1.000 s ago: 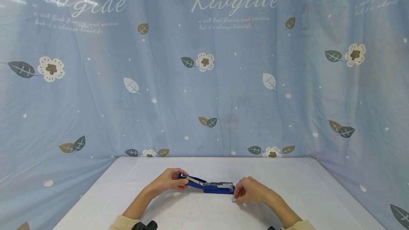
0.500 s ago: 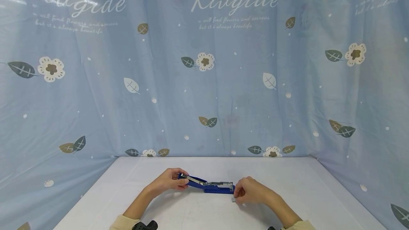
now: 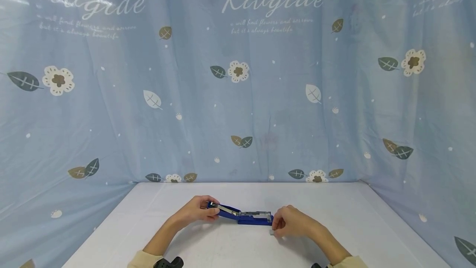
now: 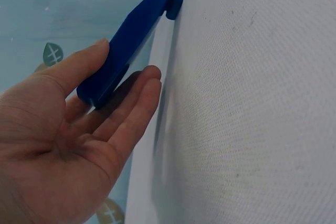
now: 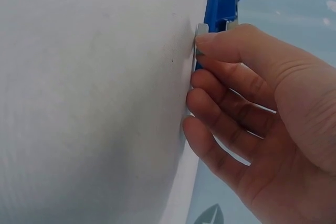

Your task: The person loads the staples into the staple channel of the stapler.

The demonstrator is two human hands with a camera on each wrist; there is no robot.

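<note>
A blue stapler (image 3: 254,221) lies unfolded on the white table, its base flat and its metal staple channel exposed. Its other half tilts up to the left, where my left hand (image 3: 197,210) holds the end between thumb and fingers. In the left wrist view the thumb lies along the blue stapler arm (image 4: 131,35). At the base's right end is my right hand (image 3: 293,221), thumb and forefinger pinching a small grey strip of staples (image 5: 202,29) close over the table. The rest of that strip is hidden behind the thumb; the other right fingers are loosely bent.
The white table (image 3: 223,251) stretches around both hands. A blue curtain (image 3: 238,106) with leaf and flower prints hangs along its back and sides. Black wrist straps (image 3: 169,262) and beige sleeves (image 3: 143,259) show at the bottom.
</note>
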